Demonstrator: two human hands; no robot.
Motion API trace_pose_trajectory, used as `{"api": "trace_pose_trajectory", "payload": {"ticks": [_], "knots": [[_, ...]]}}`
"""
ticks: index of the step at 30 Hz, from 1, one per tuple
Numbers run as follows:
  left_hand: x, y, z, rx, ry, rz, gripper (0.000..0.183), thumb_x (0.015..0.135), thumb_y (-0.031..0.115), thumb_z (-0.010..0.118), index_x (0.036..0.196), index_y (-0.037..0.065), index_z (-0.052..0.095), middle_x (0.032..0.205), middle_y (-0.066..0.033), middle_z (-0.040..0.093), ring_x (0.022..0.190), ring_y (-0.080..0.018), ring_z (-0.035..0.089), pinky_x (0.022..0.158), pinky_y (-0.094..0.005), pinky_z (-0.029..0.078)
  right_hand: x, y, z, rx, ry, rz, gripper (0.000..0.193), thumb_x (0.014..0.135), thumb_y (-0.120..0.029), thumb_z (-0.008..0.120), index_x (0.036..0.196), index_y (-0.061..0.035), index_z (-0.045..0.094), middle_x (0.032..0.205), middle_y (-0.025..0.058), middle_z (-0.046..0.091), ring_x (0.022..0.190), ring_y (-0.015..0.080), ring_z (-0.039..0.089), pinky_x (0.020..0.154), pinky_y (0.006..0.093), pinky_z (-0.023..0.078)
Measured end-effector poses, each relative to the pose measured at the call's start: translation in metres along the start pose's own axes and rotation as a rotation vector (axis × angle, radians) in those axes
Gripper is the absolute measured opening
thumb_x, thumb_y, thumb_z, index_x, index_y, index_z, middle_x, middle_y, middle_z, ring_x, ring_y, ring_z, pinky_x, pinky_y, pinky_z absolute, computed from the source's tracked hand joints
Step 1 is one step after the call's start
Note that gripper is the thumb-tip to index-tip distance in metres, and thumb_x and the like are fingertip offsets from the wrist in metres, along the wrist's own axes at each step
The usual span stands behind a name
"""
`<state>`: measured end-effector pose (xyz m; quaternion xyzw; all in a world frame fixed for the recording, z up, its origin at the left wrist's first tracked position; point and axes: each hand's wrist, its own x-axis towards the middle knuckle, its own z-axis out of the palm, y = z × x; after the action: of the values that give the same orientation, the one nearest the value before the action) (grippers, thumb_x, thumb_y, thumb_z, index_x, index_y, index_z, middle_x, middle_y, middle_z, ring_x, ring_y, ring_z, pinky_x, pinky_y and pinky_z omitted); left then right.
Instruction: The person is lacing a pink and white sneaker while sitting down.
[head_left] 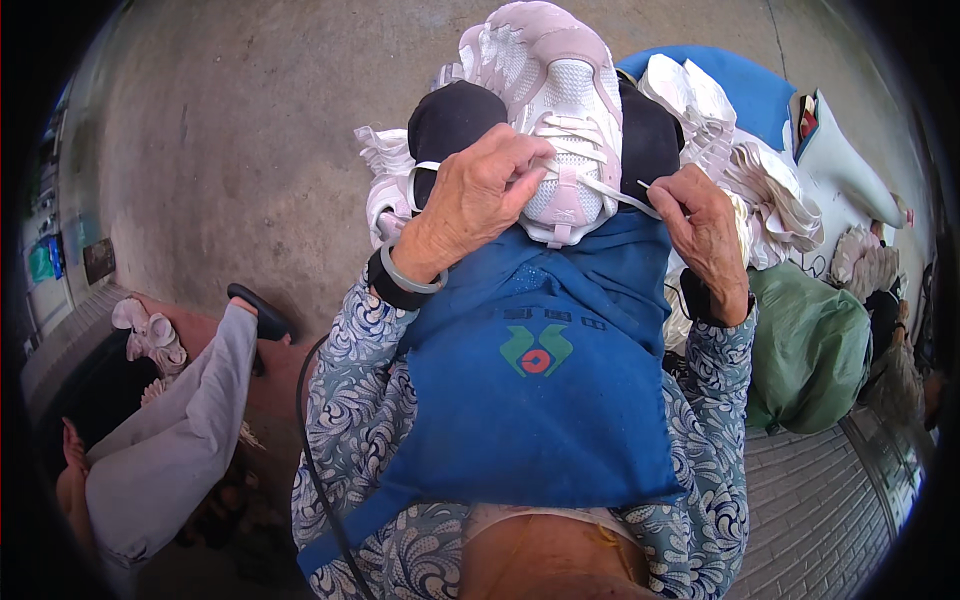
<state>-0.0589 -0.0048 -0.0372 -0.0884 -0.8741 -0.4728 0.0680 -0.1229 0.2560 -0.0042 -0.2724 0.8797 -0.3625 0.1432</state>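
A white and pale pink sneaker upper [565, 95] lies across my knees with its tongue toward me. White shoelace [625, 198] crosses its eyelets. At the tongue, my left hand [480, 190] is closed, thumb and forefinger pinching the lace, and a loop of lace hangs beside that hand. My right hand [703, 225], off to the right of the upper, pinches the lace's free end near its tip. That strand runs slightly slack back to the eyelets. A blue apron [540, 420] covers my lap below the upper.
Bundled white-pink uppers [785, 205] lie to the right, with more uppers [388, 180] by my left knee. A blue sheet [770, 95] is behind. A green bag [810, 345] stands right. Someone in grey trousers [175, 460] sits left. A black cable [303, 420] hangs by my left arm.
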Motion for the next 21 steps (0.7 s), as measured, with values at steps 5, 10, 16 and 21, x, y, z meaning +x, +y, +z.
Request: {"api": "trace_pose_trajectory", "payload": {"ticks": [5, 10, 16, 21], "knots": [[0.005, 0.002, 0.003, 0.054, -0.032, 0.040, 0.013, 0.083, 0.002, 0.064, 0.096, 0.002, 0.063, 0.082, -0.0063, 0.058, 0.067, -0.0156, 0.057, 0.059, -0.0272, 0.047, -0.004, -0.011, -0.003, 0.117, -0.250, -0.041, 0.012, 0.082, -0.011, 0.065, 0.086, 0.0000, 0.064, 0.080, 0.0124, 0.061, 0.071, 0.0309, 0.060, 0.064, 0.0378, 0.046], [0.002, 0.001, -0.007, -0.072, -0.044, -0.096, 0.011, 0.083, 0.002, 0.065, 0.093, 0.002, 0.062, 0.082, -0.0055, 0.058, 0.068, -0.0137, 0.057, 0.062, -0.0258, 0.047, -0.003, -0.016, -0.005, 0.057, -0.193, 0.006, 0.011, 0.083, -0.010, 0.063, 0.086, -0.0002, 0.064, 0.078, 0.0135, 0.063, 0.072, 0.0323, 0.062, 0.064, 0.0383, 0.047], [-0.008, -0.002, -0.004, -0.082, -0.017, -0.146, 0.011, 0.082, 0.004, 0.066, 0.090, 0.001, 0.059, 0.079, -0.0034, 0.056, 0.067, -0.0097, 0.053, 0.061, -0.0251, 0.045, -0.005, -0.016, -0.003, 0.148, -0.146, 0.168, 0.010, 0.083, -0.009, 0.061, 0.087, -0.0002, 0.064, 0.079, 0.0145, 0.063, 0.073, 0.0329, 0.062, 0.066, 0.0384, 0.048], [-0.005, -0.003, -0.003, -0.154, -0.096, -0.273, 0.012, 0.083, 0.005, 0.068, 0.089, 0.000, 0.059, 0.076, -0.0032, 0.056, 0.066, -0.0092, 0.052, 0.059, -0.0232, 0.043, -0.006, -0.009, 0.004, 0.072, -0.113, 0.004, 0.011, 0.084, -0.009, 0.060, 0.088, 0.0005, 0.064, 0.080, 0.0153, 0.063, 0.073, 0.0341, 0.061, 0.066, 0.0383, 0.047]]}}
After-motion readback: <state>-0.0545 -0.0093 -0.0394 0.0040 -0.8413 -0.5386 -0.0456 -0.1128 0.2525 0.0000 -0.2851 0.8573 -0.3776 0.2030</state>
